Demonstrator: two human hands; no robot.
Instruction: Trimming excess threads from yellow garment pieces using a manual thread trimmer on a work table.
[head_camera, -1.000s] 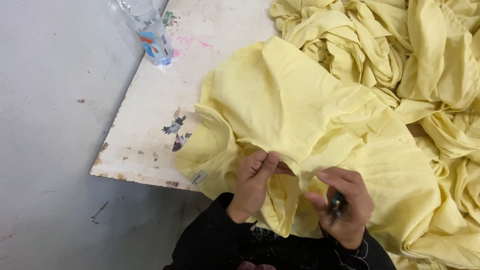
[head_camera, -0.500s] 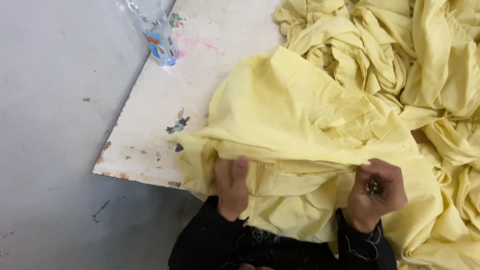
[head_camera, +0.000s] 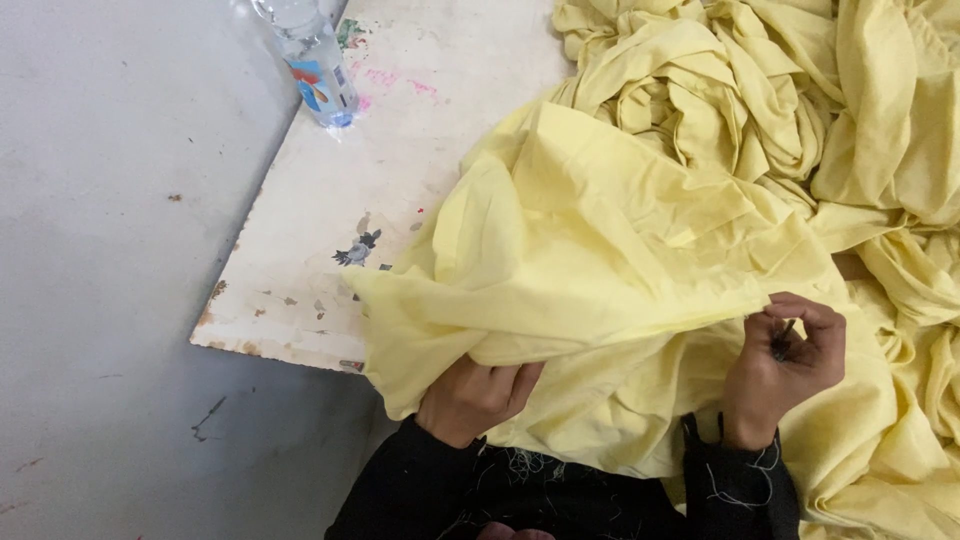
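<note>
A person in black sleeves is working a pale yellow garment (head_camera: 600, 270) that is draping over the near edge of a worn white table (head_camera: 400, 160), the left hand (head_camera: 475, 395) gripping its lower fold from beneath — fingers curling shut into the cloth. The right hand (head_camera: 785, 360) is pinching the garment's edge while closing around a small dark tool (head_camera: 782, 342), too hidden to identify. A heap of matching yellow fabric (head_camera: 800, 90) is lying beyond — and a clear plastic water bottle (head_camera: 315, 65) is standing at the table's far left edge.
</note>
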